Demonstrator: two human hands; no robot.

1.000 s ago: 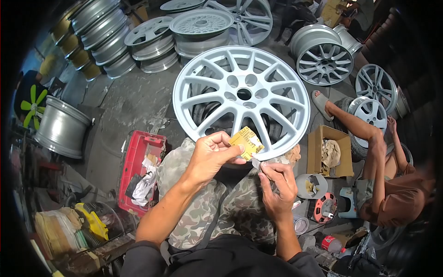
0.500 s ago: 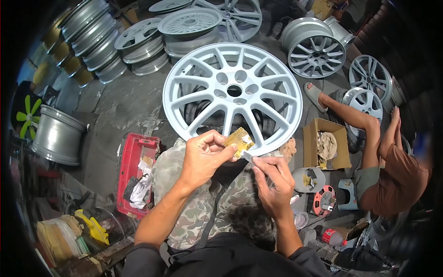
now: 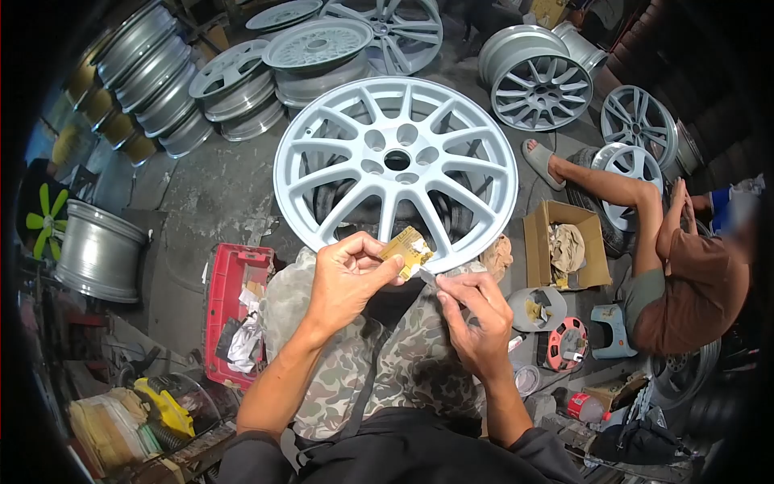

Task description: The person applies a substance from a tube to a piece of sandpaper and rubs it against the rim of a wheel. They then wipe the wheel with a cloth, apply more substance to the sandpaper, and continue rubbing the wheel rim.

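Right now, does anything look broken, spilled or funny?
The yellow card in the left hand looks odd: a ragged white patch covers part of it. I can't tell if it's torn or smeared. I see no spill, and the big wheel looks unbroken.

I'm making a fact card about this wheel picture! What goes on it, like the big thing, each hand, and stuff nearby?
Big thing: pale many-spoked wheel
Left hand: holds yellow card with pale smears
Right hand: pinches small grey piece by the card
Left side: red tray, green fan
Right side: cardboard box, seated person in brown top
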